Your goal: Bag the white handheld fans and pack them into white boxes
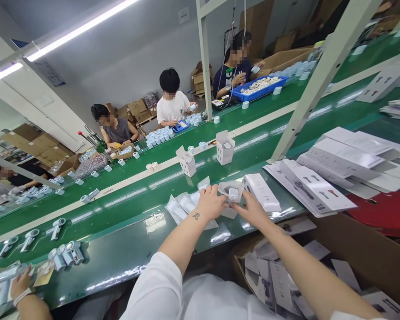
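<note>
My left hand (211, 203) and right hand (254, 211) have their fingers closed on what looks like an open white box (227, 185) over the bench (133, 249), a white piece (234, 192) in its mouth. I judge I'm seating that piece, which calls for a steady hold. Beyond, two open boxes (226, 153) stand on the belt (166, 184), one showing something pale inside. Below, a carton (356, 249) holds printed boxes (280, 284).

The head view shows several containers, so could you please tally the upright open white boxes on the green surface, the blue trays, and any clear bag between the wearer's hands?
Open white boxes: 2
Blue trays: 2
Clear bag between the hands: 1
Total: 5
</note>
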Available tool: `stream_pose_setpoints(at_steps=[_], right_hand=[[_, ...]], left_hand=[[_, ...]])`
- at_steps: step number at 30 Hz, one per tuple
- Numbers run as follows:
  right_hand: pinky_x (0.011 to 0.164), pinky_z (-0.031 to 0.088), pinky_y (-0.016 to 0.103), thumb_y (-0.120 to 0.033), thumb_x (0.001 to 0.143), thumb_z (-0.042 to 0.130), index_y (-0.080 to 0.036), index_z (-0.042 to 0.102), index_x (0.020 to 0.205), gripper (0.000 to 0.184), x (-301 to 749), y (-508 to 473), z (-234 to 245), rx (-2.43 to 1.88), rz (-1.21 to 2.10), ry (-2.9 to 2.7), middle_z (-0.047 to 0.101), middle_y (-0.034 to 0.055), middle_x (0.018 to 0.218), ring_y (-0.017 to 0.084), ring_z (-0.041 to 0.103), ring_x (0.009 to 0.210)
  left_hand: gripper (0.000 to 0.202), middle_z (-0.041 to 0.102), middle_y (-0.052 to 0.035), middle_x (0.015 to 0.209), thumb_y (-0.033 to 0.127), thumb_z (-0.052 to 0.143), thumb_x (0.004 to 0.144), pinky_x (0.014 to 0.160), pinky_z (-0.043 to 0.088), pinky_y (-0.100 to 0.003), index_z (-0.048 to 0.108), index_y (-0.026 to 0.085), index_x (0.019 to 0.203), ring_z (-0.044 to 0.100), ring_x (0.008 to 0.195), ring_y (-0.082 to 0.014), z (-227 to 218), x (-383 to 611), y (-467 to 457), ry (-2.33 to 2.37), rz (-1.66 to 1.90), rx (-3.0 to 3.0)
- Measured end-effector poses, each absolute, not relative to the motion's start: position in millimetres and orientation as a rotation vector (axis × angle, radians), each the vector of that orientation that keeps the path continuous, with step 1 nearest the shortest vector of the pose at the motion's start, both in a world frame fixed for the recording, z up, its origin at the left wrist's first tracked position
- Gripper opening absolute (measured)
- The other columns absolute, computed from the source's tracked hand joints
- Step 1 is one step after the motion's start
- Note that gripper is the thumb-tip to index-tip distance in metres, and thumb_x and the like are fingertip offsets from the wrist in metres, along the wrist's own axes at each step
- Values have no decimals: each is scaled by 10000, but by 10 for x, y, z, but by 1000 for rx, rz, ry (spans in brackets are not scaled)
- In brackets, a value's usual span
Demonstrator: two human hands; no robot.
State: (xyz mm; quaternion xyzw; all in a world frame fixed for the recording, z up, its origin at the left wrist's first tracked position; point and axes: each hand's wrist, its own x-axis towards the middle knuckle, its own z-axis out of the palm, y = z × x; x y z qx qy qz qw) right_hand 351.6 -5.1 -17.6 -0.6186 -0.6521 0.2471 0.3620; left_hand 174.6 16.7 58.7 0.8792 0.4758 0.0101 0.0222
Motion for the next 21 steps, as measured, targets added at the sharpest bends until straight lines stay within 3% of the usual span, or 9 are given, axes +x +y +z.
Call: stream_pose_setpoints(at_steps=[4,6,8,10,12,14,18,19,21], right_hand=[[891,505,489,-401,762,612,-235,604,1144,417,3662,-29,-57,-1668,651,-1819,610,128,1213,342,601,1100],[926,503,465,-449,787,616,-247,601,1205,465,3714,-26,34,-1621,605,-1854,600,121,1260,327,583,1150],[989,470,464,-459,845,569,-255,646,1167,388,3691,-25,126,-1562,453,-1938,538,118,1360,321,514,1245],[1026,411,562,-374,890,517,-236,720,984,263,3597,-27,196,-1593,253,-2046,505,129,1395,359,461,1281],[1023,327,696,-275,893,491,-224,733,877,248,3496,-34,235,-1668,106,-2102,522,135,1373,410,410,1302],[1036,296,719,-264,896,479,-243,730,948,256,3488,-38,242,-1639,99,-2078,509,120,1385,410,357,1343],[1019,475,465,-439,914,428,-239,628,1182,390,3954,3,94,-1738,322,-1592,516,137,1350,298,532,1228],[988,499,466,-477,908,398,-216,583,1230,454,4142,22,7,-1896,335,-1375,555,164,1290,308,576,1171],[932,460,654,-529,855,410,-72,476,1320,656,4503,47,-233,-2101,336,-1173,575,305,1163,460,577,1114]], left_hand=[[277,613,-104,1069,362,529,926,856,477,-381,619,216,1143,584,1015,-268,480,1641,316,1304,-195,2643],[290,629,-90,1046,382,494,941,819,495,-349,594,209,1152,616,960,-246,412,1640,331,1282,-143,2571],[284,636,-79,1046,397,461,951,806,506,-338,579,214,1135,633,931,-231,345,1660,314,1301,-68,2505],[266,645,-68,1016,377,420,963,806,511,-336,562,221,1125,644,907,-219,276,1697,291,1343,3,2422],[245,649,-76,1014,309,375,966,814,512,-343,548,210,1109,650,902,-217,208,1747,276,1396,95,2340],[243,653,-105,1031,227,357,944,805,513,-351,529,185,1110,656,884,-223,159,1791,278,1463,167,2249],[349,688,-109,920,160,395,887,740,506,-333,449,170,1232,671,800,-233,229,1715,350,1572,298,2077],[370,692,-94,875,163,403,884,722,499,-322,433,177,1253,672,774,-230,291,1633,388,1598,372,2037],[371,690,-64,816,176,425,878,689,481,-296,430,196,1249,668,725,-218,450,1377,499,1669,563,1952]])
